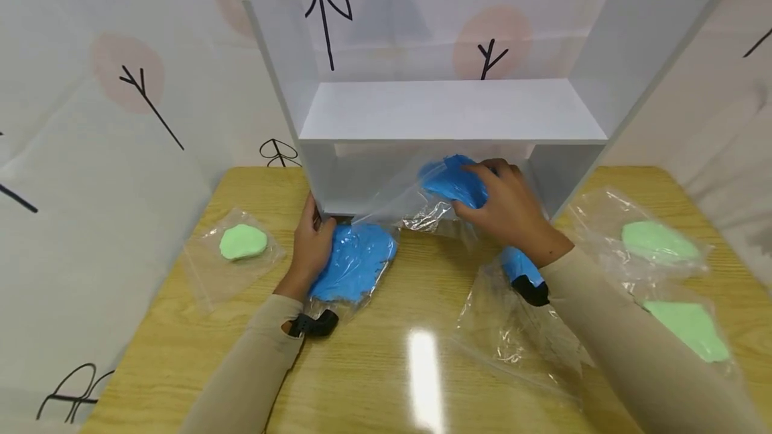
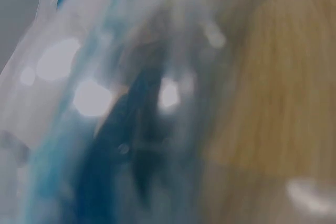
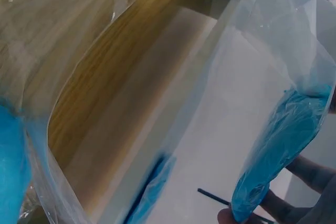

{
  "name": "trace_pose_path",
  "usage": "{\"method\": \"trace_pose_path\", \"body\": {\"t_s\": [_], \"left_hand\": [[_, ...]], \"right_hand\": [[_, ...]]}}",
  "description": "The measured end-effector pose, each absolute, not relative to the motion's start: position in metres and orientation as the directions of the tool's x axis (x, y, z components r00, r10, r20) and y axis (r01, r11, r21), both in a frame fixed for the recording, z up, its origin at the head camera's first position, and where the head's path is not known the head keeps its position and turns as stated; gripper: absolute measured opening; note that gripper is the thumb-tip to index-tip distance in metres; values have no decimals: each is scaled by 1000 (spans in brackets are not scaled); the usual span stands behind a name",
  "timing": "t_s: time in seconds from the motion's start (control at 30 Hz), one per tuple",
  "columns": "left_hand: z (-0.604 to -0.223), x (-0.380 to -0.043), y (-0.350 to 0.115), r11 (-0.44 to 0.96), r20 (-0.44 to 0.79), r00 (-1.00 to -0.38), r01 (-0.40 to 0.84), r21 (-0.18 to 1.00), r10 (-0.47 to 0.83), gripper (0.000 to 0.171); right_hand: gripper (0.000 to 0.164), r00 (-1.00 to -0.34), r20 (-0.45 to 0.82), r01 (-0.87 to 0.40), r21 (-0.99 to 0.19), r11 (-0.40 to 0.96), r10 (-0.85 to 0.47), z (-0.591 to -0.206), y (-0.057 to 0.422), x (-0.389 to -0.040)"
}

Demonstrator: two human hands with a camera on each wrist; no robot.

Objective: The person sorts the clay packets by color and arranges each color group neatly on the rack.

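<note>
My right hand [image 1: 503, 203] pinches a clear zip bag of blue clay [image 1: 455, 183] in front of the lower compartment of a white shelf unit [image 1: 452, 112]. The loose end of that bag trails left. In the right wrist view, fingertips press against the blue clay [image 3: 283, 145] through the plastic. My left hand [image 1: 312, 246] grips the unit's lower left corner, its thumb at the front edge and fingers along the outer side. Beside it on the table lies another bag of blue clay [image 1: 356, 263]. The left wrist view is blurred by plastic close to the lens.
A third blue bag [image 1: 519, 266] lies partly under my right forearm. One bag of green clay [image 1: 243, 242] rests on the wooden table [image 1: 386, 367] at left; two more, an upper [image 1: 660, 241] and a lower [image 1: 687, 327], lie at right. A patterned cloth [image 1: 120, 220] hangs behind.
</note>
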State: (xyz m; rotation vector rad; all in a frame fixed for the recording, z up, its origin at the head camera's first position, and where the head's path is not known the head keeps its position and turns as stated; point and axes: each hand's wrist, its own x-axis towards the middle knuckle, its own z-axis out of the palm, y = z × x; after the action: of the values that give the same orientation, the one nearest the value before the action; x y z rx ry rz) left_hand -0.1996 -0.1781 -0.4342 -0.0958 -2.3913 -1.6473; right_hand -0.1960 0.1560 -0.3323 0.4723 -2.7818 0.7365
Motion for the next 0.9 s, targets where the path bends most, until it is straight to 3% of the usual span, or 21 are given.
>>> {"method": "trace_pose_path", "body": {"t_s": [0.23, 0.43, 0.9], "left_hand": [[-438, -197, -179, 368, 196, -975, 145, 919, -105, 71], [-438, -198, -179, 371, 215, -973, 169, 913, -88, 70], [-437, -198, -178, 385, 227, -970, 177, 906, -89, 69]], "right_hand": [[69, -960, 187, -273, -484, 831, -207, -340, 152, -212], [67, -966, 171, -255, -520, 815, -194, -346, 154, -223], [69, -981, 30, -180, -522, 834, -193, -350, 154, -233]]}}
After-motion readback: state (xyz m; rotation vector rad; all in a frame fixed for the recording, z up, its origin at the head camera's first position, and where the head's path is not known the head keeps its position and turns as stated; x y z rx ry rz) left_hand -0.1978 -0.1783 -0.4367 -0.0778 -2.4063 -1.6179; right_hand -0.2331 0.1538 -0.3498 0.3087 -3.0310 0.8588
